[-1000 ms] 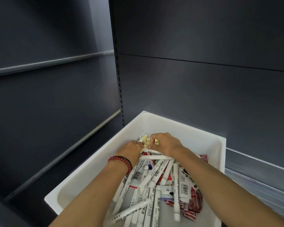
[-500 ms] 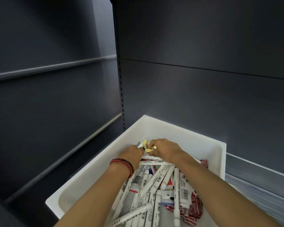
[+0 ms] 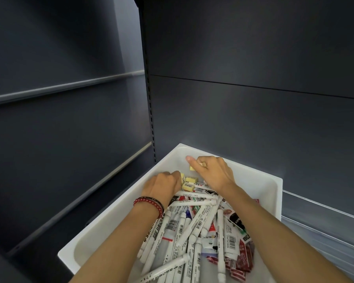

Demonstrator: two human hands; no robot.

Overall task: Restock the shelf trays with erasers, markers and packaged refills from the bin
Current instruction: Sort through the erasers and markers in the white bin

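A white plastic bin (image 3: 260, 176) stands on the dark shelf, heaped with white markers (image 3: 192, 227) and red packaged refills (image 3: 241, 260). Small yellow erasers (image 3: 189, 183) lie at its far end. My left hand (image 3: 161, 185), with a red bead bracelet at the wrist, has its fingers curled around yellow erasers at the pile's far left. My right hand (image 3: 213, 172) is lifted slightly above the pile and pinches a yellow eraser (image 3: 192, 168), its thumb sticking out toward the bin's far wall.
Dark grey shelving surrounds the bin: a back panel (image 3: 253, 119), a slotted upright (image 3: 150, 111), and bare shelves at the left (image 3: 59, 127). Clear plastic trays (image 3: 323, 219) stand to the bin's right.
My right hand has risen from the pile toward the bin's far wall with an eraser. My left hand stays at the eraser heap, and more loose erasers show between the hands.
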